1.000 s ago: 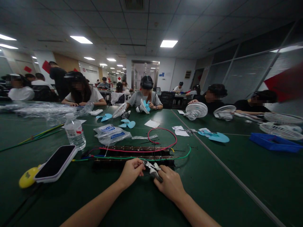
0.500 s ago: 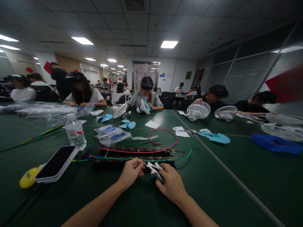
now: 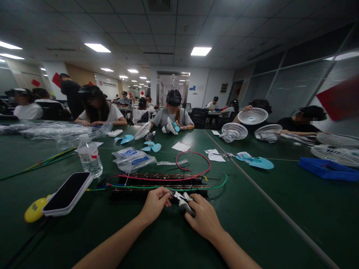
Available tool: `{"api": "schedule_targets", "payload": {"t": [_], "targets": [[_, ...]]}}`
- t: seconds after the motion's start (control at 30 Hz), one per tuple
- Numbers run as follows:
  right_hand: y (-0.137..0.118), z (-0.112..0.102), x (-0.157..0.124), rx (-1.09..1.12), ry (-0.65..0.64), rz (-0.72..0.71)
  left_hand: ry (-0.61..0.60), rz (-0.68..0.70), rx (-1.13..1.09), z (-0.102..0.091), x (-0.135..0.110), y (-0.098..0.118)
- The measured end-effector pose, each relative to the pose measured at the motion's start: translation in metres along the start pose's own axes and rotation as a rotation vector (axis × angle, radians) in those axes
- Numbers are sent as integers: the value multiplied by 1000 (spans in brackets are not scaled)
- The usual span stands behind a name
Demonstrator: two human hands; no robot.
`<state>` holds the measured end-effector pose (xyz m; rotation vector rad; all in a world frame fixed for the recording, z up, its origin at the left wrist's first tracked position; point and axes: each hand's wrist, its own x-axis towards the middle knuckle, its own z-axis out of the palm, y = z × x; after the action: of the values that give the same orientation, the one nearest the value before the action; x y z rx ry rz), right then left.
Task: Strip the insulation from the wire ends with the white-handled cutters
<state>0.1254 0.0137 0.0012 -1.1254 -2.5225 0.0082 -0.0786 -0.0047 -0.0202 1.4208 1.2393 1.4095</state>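
My right hand (image 3: 204,218) is wrapped round the grips of small pliers (image 3: 182,199), whose jaws point left toward my left hand (image 3: 155,203). The left hand's fingers are pinched together at the jaw tips, on a thin wire too small to make out. Both hands rest at the near edge of a long dark strip board (image 3: 159,183) lying across the green table (image 3: 252,220). A red wire (image 3: 196,164) loops over the board's far side. Along its near side runs a green wire (image 3: 215,185).
A phone (image 3: 67,193) lies face up on a yellow object (image 3: 33,210) at the left, with a water bottle (image 3: 89,155) and plastic bags (image 3: 131,158) behind. Blue fan blades (image 3: 256,161), white fan grilles (image 3: 234,131) and a blue tray (image 3: 327,168) lie further off. Several people sit around the table.
My hands have barely moved. A person at the far right has lifted a white fan grille up off the table.
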Motion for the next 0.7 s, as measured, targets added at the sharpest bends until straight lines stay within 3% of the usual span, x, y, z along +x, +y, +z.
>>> {"api": "schedule_targets", "payload": {"t": [0.37, 0.7], "targets": [[1, -2, -1, -3, -24, -9, 3, -7, -11, -1, 0, -2], [-3, 1, 3, -139, -80, 55, 12, -4, -18, 0, 2, -4]]}}
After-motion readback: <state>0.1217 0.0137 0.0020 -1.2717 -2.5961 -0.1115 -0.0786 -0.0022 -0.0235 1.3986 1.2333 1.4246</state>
